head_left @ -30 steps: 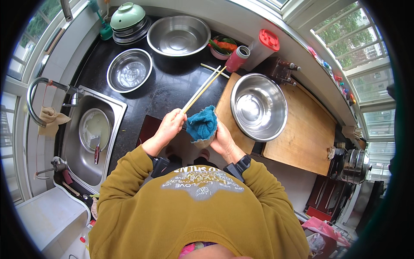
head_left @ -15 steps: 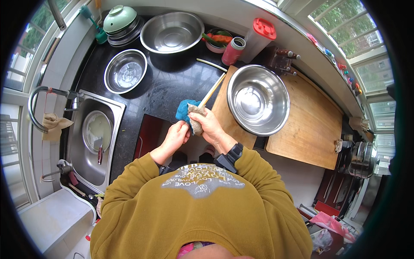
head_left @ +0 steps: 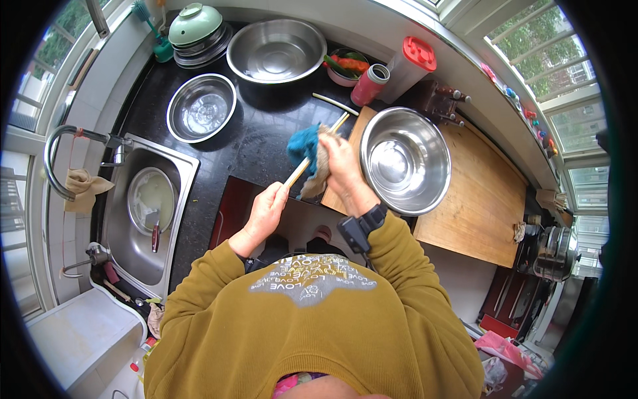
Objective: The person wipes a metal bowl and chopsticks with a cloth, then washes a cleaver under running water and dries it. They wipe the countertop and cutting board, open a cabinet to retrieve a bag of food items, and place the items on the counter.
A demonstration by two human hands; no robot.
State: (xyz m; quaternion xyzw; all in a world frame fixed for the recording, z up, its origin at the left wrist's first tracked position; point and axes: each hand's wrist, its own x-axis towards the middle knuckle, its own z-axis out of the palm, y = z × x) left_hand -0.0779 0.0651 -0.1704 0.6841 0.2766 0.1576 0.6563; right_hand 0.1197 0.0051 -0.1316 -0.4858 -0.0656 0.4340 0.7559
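Note:
My left hand is closed round the near ends of a pair of long wooden chopsticks, which slant up and away to the right. Around their upper part my right hand grips a cloth, blue on one side and beige on the other. The chopsticks' far tips poke out beyond it. Both hands are above the counter's front edge, left of a large steel basin on a wooden cutting board. On the dark counter beyond lies a thin pale stick, touched by neither hand.
At the left, a sink holds a pan and a knife. Two steel bowls stand on the counter. Behind are peppers in a bowl, a pink flask, a red-lidded container and a knife block.
My left hand has moved down and left along the chopsticks, baring their near part. My right hand and the cloth have shifted up and right, toward the far tips.

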